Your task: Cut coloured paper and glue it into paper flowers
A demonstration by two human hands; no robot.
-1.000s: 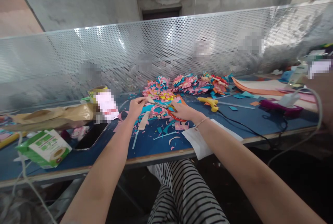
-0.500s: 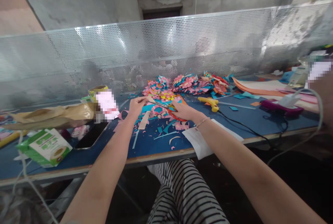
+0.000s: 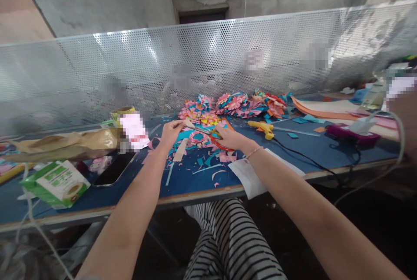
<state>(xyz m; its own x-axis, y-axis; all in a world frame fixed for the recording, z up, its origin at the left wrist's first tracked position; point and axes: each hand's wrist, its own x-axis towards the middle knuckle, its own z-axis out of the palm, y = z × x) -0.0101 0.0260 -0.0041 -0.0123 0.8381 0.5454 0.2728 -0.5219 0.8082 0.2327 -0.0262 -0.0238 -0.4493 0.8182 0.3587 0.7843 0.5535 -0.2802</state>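
Observation:
My right hand is closed around the handles of a pair of scissors, whose handles look red and orange. The blades point left toward my left hand. That hand pinches a small cream strip of paper at the blade tips. Beneath both hands lie colourful paper flowers and scraps, with a longer cream paper strip on the blue table top. Several pink, blue and yellow paper flowers are heaped just behind my hands.
To the right lie a yellow glue gun with a black cord, a purple device and long paper sheets. At left are a green-white carton, a phone and brown wrapping. A perforated metal screen stands behind.

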